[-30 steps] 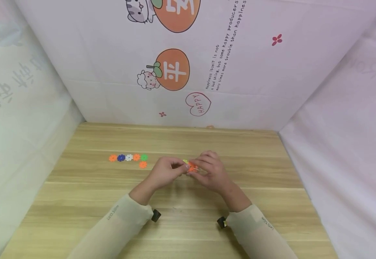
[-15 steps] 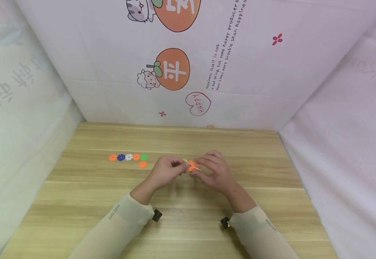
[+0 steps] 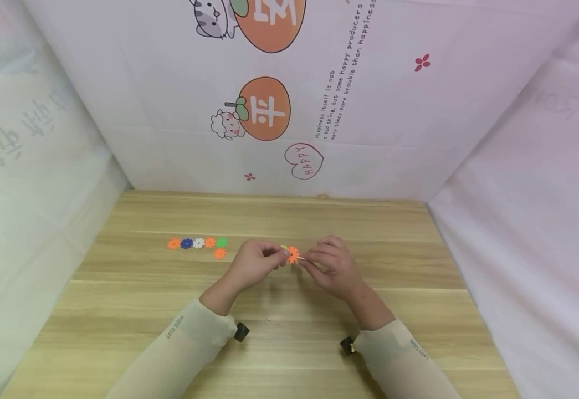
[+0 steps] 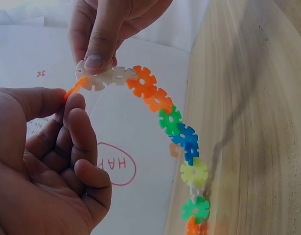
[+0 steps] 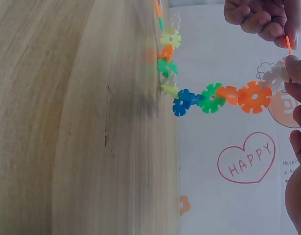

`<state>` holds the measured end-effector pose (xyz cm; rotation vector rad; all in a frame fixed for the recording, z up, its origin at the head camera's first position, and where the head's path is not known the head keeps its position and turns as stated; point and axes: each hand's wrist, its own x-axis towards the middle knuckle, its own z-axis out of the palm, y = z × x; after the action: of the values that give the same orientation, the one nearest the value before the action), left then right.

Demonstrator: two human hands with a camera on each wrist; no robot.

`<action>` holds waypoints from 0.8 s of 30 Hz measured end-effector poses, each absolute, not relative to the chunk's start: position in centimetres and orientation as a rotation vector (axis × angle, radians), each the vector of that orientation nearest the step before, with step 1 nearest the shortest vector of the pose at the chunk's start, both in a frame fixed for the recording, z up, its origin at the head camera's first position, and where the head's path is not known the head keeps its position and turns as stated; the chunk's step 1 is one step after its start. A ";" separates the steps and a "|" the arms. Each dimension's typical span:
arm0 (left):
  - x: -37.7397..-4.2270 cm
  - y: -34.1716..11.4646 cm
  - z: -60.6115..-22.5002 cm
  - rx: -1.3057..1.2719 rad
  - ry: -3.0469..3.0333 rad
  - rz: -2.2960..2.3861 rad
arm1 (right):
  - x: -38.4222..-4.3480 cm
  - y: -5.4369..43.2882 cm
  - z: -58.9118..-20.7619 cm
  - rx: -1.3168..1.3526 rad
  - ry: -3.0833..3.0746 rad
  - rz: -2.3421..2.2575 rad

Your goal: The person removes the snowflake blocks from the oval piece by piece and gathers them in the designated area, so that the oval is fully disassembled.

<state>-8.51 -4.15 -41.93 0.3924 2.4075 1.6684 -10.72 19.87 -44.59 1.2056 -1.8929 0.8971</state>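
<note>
Pinching an orange disc (image 4: 77, 87) in the left hand (image 3: 257, 262) and, just beside it, a white disc (image 4: 98, 82) in the right hand (image 3: 335, 267), perhaps touching, hard to tell at that join. Trailing a multicoloured chain (image 4: 170, 119) of discs from the right hand.

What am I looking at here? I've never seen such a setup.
No machine: a person works bare-handed, so the left grip and right grip are simply hands. The wide picture comes from a camera on the head, looking down; the two closer ones come from cameras on the wrists. On the table lie five discs in a row, and a sixth disc on the near side of its green end. The left grip pinches an orange disc; the right grip pinches a white disc at the end of a colourful chain. Whether those two discs join is unclear.
</note>
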 end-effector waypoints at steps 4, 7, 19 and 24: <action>-8.5 -4.7 -42.1 0.342 2.421 1.684 | -10.7 20.1 -44.8 1.194 -1.895 0.901; -8.6 -5.5 -42.1 0.260 2.421 1.724 | -10.8 20.4 -44.8 1.182 -1.881 0.910; -9.0 -8.4 -42.4 0.177 2.399 1.746 | -11.1 20.9 -44.7 1.186 -1.878 0.908; -9.0 -9.4 -42.6 0.102 2.445 1.694 | -11.1 20.8 -44.6 1.185 -1.882 0.916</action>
<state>-8.99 -9.40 -42.64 0.1023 2.4445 1.6936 -11.13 20.83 -44.64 1.1853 -1.8823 0.9165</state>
